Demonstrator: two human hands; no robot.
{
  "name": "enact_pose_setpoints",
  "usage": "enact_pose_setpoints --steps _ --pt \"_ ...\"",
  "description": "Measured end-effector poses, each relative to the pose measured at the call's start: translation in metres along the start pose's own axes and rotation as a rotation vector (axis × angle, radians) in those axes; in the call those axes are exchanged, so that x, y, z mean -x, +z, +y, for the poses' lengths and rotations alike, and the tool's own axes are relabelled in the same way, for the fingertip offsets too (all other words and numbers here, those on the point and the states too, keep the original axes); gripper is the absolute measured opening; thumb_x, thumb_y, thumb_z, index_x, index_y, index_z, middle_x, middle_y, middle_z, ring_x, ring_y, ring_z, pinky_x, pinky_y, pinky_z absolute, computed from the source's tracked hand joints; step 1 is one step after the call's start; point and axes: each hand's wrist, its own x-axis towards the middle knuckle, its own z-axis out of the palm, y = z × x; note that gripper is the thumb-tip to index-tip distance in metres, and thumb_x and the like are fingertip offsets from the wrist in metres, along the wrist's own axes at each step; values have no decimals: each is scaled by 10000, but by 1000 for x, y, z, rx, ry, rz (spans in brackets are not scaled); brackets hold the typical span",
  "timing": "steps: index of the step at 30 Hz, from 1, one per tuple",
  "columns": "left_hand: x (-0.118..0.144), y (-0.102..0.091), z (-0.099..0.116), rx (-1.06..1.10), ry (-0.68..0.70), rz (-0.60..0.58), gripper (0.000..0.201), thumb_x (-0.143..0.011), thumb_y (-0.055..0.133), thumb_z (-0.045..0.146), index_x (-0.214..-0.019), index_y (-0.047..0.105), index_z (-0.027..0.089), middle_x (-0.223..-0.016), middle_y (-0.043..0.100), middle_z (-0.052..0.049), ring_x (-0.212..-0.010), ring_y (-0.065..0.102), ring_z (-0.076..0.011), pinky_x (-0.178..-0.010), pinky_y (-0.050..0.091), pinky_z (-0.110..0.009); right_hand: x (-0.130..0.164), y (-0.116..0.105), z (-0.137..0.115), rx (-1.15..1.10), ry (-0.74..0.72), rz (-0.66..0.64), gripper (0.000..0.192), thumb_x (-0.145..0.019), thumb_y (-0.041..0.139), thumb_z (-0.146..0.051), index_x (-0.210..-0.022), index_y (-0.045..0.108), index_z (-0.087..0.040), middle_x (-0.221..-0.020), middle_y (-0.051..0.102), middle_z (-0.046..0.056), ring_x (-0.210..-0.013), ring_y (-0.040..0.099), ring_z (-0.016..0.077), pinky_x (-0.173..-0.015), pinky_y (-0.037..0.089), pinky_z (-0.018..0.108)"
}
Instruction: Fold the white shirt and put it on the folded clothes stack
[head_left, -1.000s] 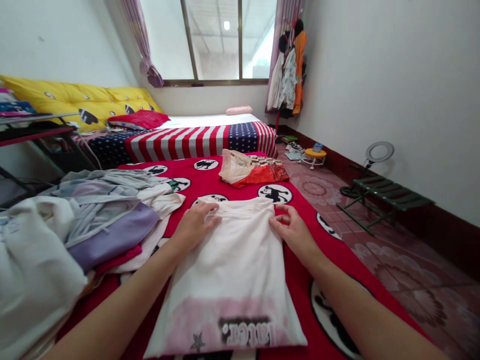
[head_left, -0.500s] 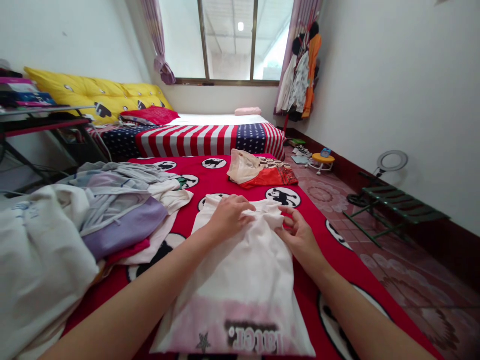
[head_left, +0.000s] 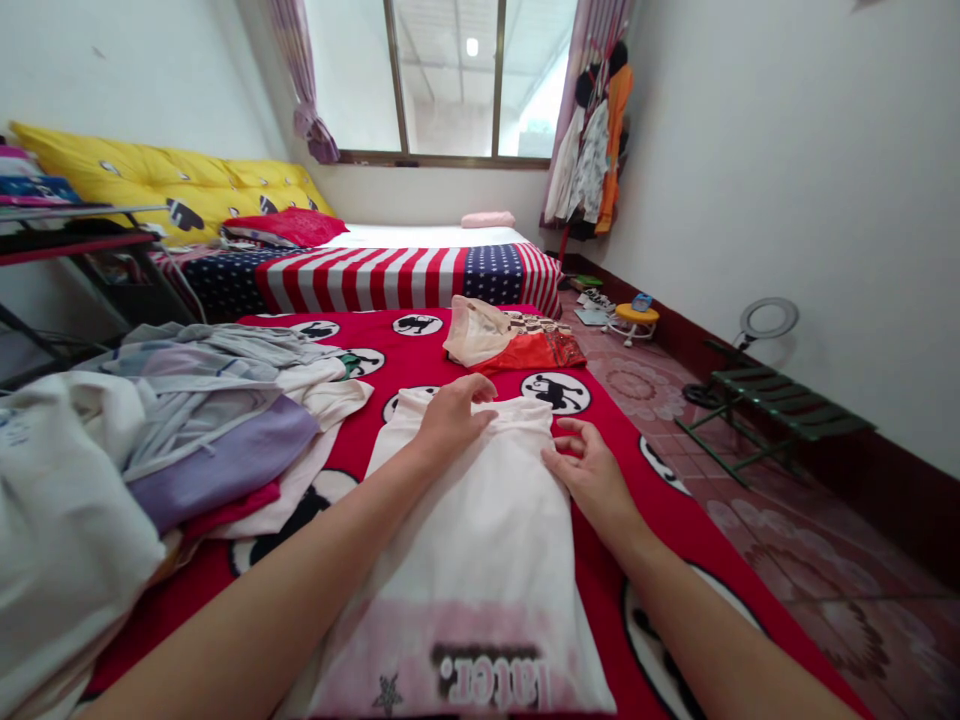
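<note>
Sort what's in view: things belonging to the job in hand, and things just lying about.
In the job:
white shirt, left hand on it, right hand at its edge
red cloth beneath it
probably the clothes heap and the red-and-cream garment too

Just about the room:
green folding stool
ring light
yellow stool
red pillow
hanging clothes

Red cloth [head_left: 412, 360] carries white shirt [head_left: 480, 540], clothes heap [head_left: 217, 450], folded garments [head_left: 529, 350].

Pale daylight glares through the window [head_left: 448, 100], leaving the lower-right floor [head_left: 814, 600] dimmer, while wide-angle distortion stretches the blurred edges.
</note>
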Motion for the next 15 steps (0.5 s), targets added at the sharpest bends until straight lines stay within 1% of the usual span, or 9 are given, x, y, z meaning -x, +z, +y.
enact_pose_setpoints --steps 2,3,5,6,8,10,11,13,15 --pt "0 7 0 -30 55 -61 260 -756 680 204 -1014 652 184 -987 683 -54 -899 619 -195 -821 475 -313 0 -1 1 27 -18 18 463 -692 697 -364 -1052 440 -231 -843 607 -1 -604 620 147 -523 455 253" --pt "0 11 0 -47 81 -106 281 -766 678 223 -1045 657 195 -988 686 -51 -902 621 -198 -824 474 -314 0 -2 0 42 -29 33 440 -690 699 -357 -1028 446 -232 -842 604 -2 -600 614 144 -526 452 254" --pt "1 16 1 -91 111 -195 209 -779 659 213 -986 692 215 -902 693 -30 -843 628 -191 -793 472 -301 1 -2 -1 70 -69 56 346 -696 691 -335 -945 475 -229 -830 599 -1 -605 597 140 -537 444 255" --pt "1 17 1 -116 110 -205 159 -780 644 187 -923 707 218 -852 690 -22 -807 627 -185 -772 470 -293 2 -3 -2 89 -90 54 278 -711 677 -327 -893 491 -227 -799 593 -2 -599 581 139 -535 433 255" --pt "2 16 2 -159 85 -143 137 -786 607 138 -829 715 212 -816 682 -20 -783 624 -181 -753 464 -285 2 -4 -4 170 -141 38 145 -758 629 -309 -811 523 -225 -713 574 -5 -575 545 143 -527 414 262" --pt "4 11 3 -192 61 -48 150 -792 601 129 -850 717 207 -869 678 -33 -828 622 -191 -781 462 -296 1 -7 -6 335 -243 18 48 -795 582 -266 -786 571 -221 -711 584 12 -618 551 165 -576 434 290" --pt "5 6 4 -205 57 -25 159 -792 615 141 -895 717 207 -906 674 -42 -858 620 -200 -800 463 -307 1 -8 -7 436 -319 25 35 -801 573 -242 -794 598 -219 -765 605 30 -689 574 185 -641 458 315" --pt "12 -6 6 -217 61 -32 191 -794 644 184 -971 708 213 -973 659 -56 -906 616 -215 -833 465 -329 3 -9 -13 604 -495 68 69 -802 576 -208 -823 641 -219 -932 623 67 -892 587 231 -814 463 377" --pt "26 -22 7 -195 66 -51 171 -823 640 249 -980 700 217 -1002 651 -60 -927 617 -216 -853 469 -336 12 -7 -22 662 -630 110 94 -820 577 -203 -870 655 -222 -1030 611 83 -1017 561 249 -914 434 408"
